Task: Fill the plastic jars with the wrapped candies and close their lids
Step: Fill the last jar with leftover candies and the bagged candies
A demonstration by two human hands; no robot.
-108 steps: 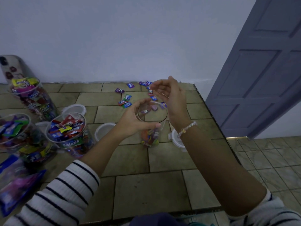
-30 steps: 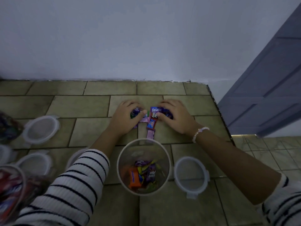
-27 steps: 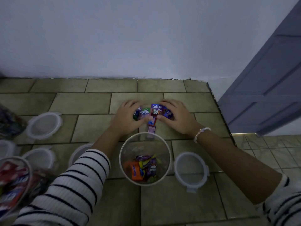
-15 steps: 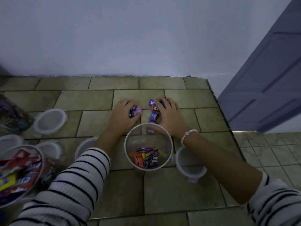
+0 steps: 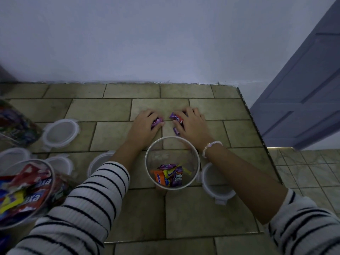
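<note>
Both hands lie knuckles-up on the tiled table (image 5: 184, 214) with fingers curled down. The left hand (image 5: 146, 127) grips purple candies (image 5: 156, 122) under fingers and thumb, and the right hand (image 5: 192, 127) grips a purple-and-red bunch (image 5: 177, 119). 1 loose candy (image 5: 176, 131) lies just beside the right thumb.

The open jar (image 5: 147, 159) stands upright on the near side of both hands, between the 2 wrists, and its mouth faces up. So I judge the coming move is a short pull back toward the body and a lift over the rim. Both hands are about equally near.

On the few candies in the jar (image 5: 169, 176) I read "ment" on orange and yellow wrappers and "plus" on a purple one. A full jar (image 5: 24, 188) at the left shows "axa". The lid (image 5: 217, 188) lies just beside the open jar, on the right.
</note>
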